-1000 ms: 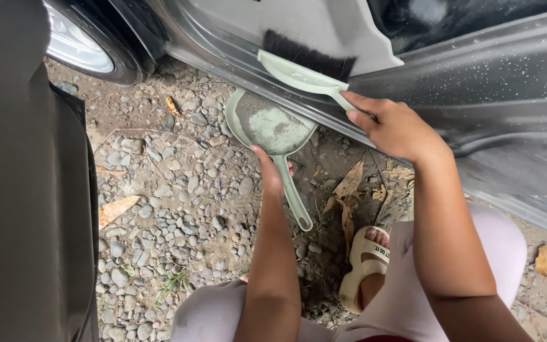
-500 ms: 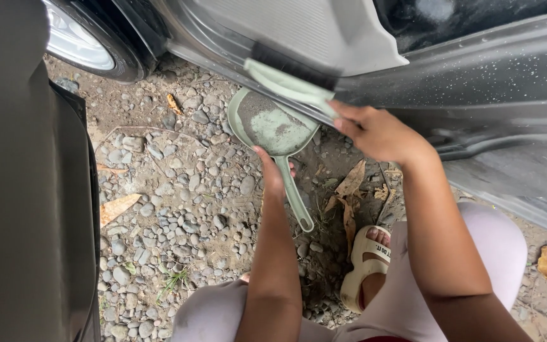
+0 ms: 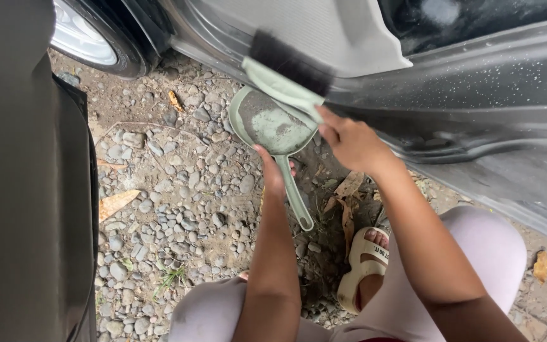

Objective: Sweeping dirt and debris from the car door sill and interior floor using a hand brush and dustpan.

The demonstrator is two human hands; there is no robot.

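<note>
My right hand (image 3: pixel 351 142) grips the pale green handle of a hand brush (image 3: pixel 284 71) with black bristles, which rest against the grey sill of an open car (image 3: pixel 324 25). My left hand (image 3: pixel 273 170) holds the handle of a pale green dustpan (image 3: pixel 272 123) just under the sill edge. The pan is tilted up towards the car and has grey dust in it. Its long handle points down past my wrist.
A dark car door panel (image 3: pixel 20 177) fills the left side. A wheel (image 3: pixel 90 38) shows at the top left. Gravel (image 3: pixel 178 202) and dry leaves (image 3: pixel 348 190) cover the ground. My foot in a cream sandal (image 3: pixel 365 266) is beside my knees.
The brush has swept left along the sill, from right of the dustpan to directly above it. The dustpan and my left hand stay in place.
</note>
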